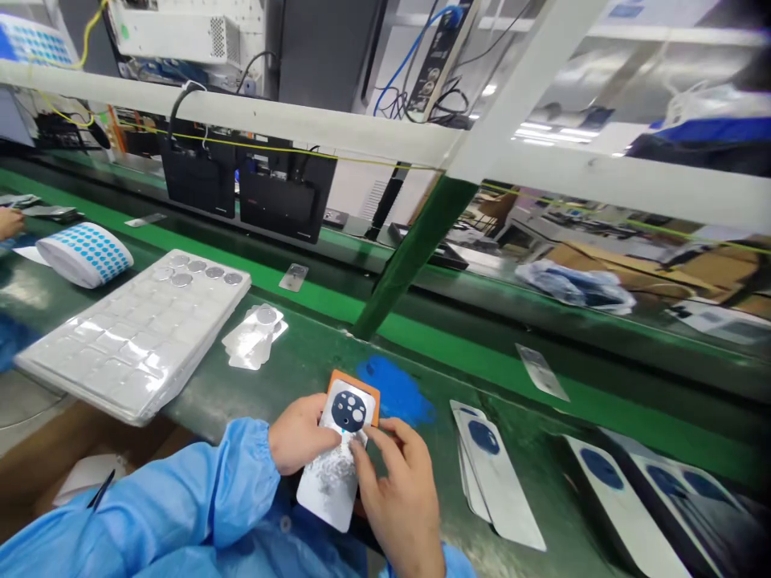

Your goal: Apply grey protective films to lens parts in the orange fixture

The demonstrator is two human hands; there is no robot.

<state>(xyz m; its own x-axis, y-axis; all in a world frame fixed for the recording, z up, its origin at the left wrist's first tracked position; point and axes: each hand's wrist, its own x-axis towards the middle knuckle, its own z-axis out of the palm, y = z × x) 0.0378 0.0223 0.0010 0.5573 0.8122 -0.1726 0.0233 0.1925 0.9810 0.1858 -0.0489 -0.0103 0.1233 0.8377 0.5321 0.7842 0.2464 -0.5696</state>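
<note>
Our grip, left hand (299, 433), holds the panel (330, 480), its long axis pointing away from us, right hand (405, 475) touching its right edge.

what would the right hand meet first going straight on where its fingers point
Most likely the silvery panel, right by its fingertips, then perhaps the left hand beyond; depth is hard to judge.

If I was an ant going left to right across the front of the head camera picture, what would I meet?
Plastic tray, little silver plates, left hand, held white panel, right hand, white panel pile, far-right panels.
</note>
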